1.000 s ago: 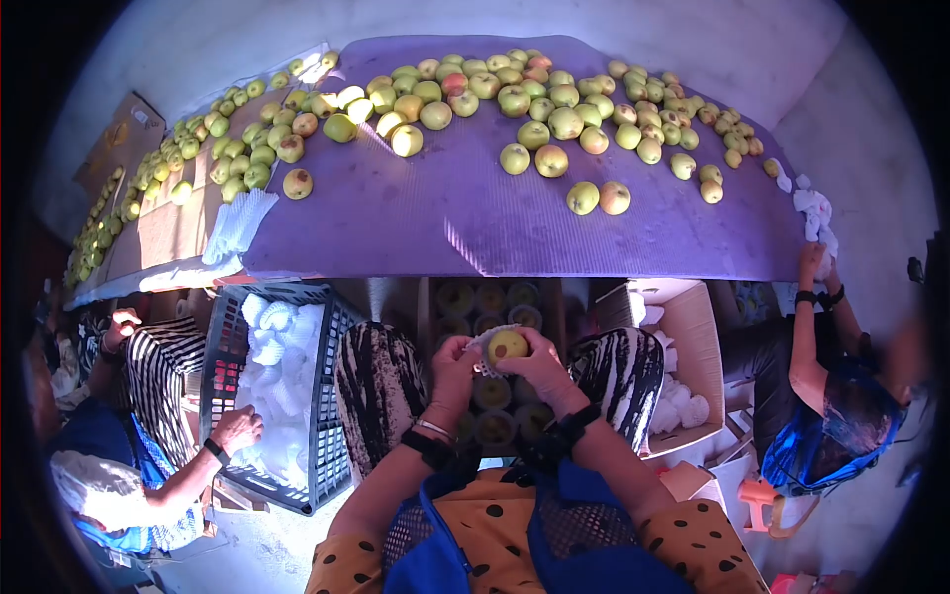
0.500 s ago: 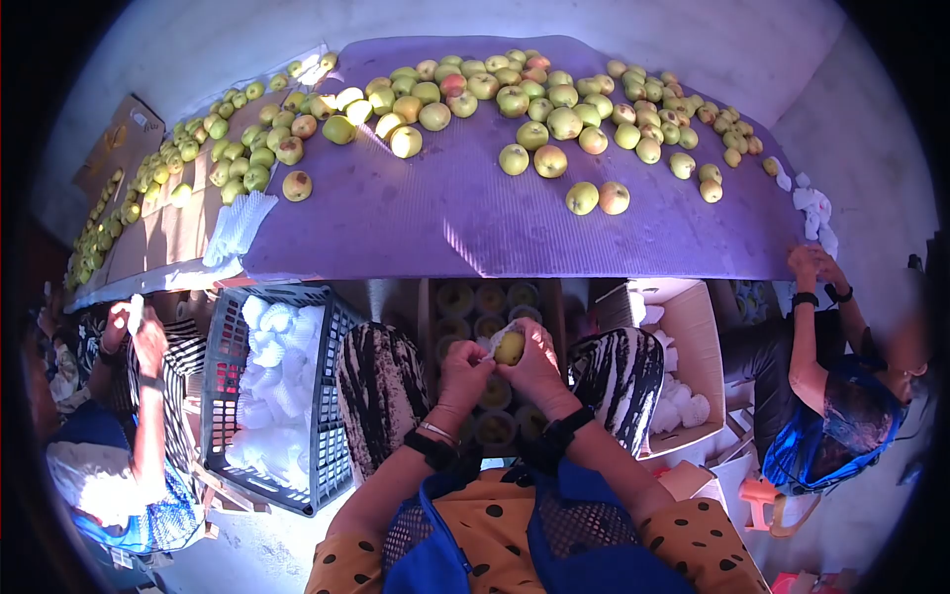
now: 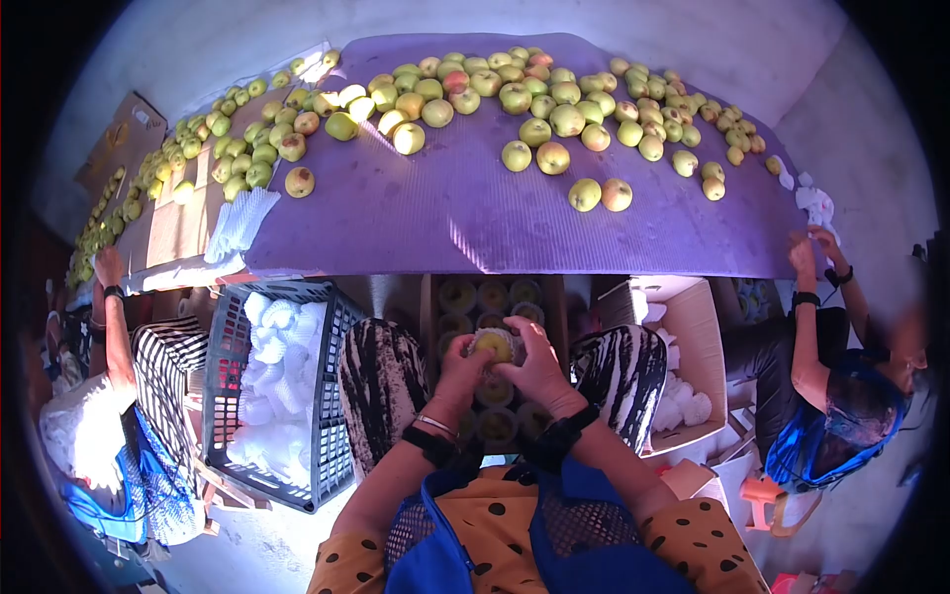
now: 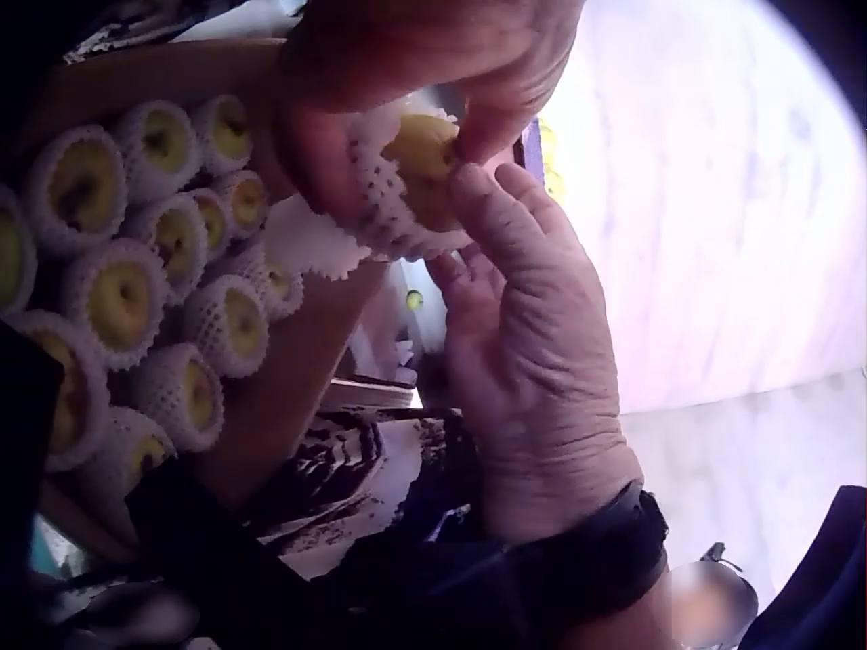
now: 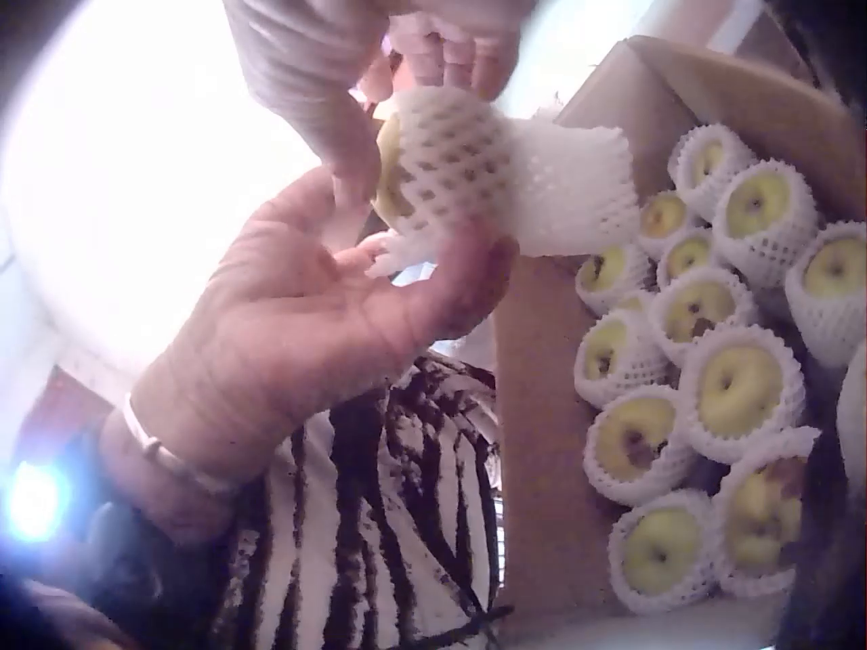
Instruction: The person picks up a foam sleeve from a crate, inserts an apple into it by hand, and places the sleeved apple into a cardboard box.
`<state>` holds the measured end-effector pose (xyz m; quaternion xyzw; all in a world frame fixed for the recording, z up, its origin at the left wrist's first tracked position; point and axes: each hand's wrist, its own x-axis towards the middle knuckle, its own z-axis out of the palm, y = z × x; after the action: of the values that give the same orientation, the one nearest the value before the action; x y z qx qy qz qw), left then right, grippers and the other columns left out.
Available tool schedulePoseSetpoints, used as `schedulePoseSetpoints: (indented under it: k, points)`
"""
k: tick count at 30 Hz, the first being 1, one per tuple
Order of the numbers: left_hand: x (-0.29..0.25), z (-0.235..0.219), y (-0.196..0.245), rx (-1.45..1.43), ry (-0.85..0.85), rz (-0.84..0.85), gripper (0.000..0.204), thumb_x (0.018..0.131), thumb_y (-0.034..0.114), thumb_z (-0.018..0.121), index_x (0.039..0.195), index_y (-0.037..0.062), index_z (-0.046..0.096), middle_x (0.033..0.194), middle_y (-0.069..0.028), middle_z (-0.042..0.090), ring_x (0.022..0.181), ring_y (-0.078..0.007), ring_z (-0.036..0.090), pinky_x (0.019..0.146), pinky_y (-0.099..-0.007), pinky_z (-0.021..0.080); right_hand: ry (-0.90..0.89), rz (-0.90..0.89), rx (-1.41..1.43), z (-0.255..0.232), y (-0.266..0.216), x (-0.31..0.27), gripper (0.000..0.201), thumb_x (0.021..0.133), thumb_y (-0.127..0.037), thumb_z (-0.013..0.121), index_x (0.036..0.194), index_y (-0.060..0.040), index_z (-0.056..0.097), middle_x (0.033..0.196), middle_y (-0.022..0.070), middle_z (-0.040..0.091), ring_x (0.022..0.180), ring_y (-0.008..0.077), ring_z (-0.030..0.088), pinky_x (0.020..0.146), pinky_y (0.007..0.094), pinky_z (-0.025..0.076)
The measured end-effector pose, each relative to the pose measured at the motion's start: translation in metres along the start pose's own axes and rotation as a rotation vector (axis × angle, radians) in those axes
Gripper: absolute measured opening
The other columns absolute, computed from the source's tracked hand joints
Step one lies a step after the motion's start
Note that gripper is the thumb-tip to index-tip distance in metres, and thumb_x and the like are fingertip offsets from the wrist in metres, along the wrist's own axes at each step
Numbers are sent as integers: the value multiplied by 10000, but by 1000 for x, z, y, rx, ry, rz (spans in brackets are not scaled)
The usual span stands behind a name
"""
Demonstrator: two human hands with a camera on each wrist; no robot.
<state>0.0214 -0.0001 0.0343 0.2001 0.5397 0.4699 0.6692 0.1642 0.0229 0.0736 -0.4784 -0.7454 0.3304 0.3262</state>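
Note:
A yellow-green apple [image 3: 492, 342], partly inside a white foam net sleeve [image 5: 454, 160], is held between both hands over the box. My left hand [image 3: 461, 374] grips it from the left, its thumb on the net in the right wrist view. From the right, my right hand [image 3: 539, 368] holds the apple, with its fingertips at the bare end in the left wrist view. A loose tail of net [image 5: 583, 183] sticks out past the fruit. Below, a cardboard box [image 5: 535, 474] holds several netted apples [image 5: 738, 383], set in rows.
A purple-covered table [image 3: 396, 223] with many loose apples [image 3: 567, 121] spans the front. A black crate [image 3: 334, 396] of foam nets stands left, a carton [image 3: 705, 346] of nets right. People sit on both sides, one arm [image 3: 119, 337] at the table's left edge.
The apple has turned in the hands, and the net now surrounds more of it. The person at left has lifted an arm toward the table. The person at right has moved their hands slightly.

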Motion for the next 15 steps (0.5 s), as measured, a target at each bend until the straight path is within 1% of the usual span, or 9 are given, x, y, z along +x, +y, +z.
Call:
schedulePoseSetpoints:
  k: [3,6,9,12,15]
  points:
    - [1,-1,-2,-219,-18,-18,391,780,119,559,1123,72,376,1059,-78,486,941,-201,531,701,-348,497,116,148,193,9,20,-3,566,590,-89,719,1093,-30,465,1002,111,515,927,223,518,810,328,441]
    - [-2,0,0,-309,-83,28,420,786,100,554,1145,79,336,1101,-91,463,1001,-218,508,750,-386,492,62,333,406,10,25,-4,482,639,-73,697,1062,-32,471,911,74,525,816,137,530,717,275,467]
    - [-4,3,1,-332,-81,61,422,788,93,556,1144,78,330,1103,-95,462,990,-223,516,750,-383,492,84,342,468,13,32,-7,379,677,-35,653,1014,-27,478,823,45,524,735,100,520,653,248,469]
    - [-3,2,-2,-324,-78,57,415,789,81,552,1139,85,329,1102,-102,457,986,-226,519,750,-380,495,68,427,557,16,36,-7,310,698,-5,614,977,-24,480,785,32,519,712,88,515,634,239,467]
    - [-10,8,6,-276,-24,89,440,800,71,534,1180,101,314,1119,-115,451,988,-229,522,754,-378,497,52,301,503,18,35,-6,291,723,1,578,996,-26,482,773,20,517,689,78,510,623,227,463]
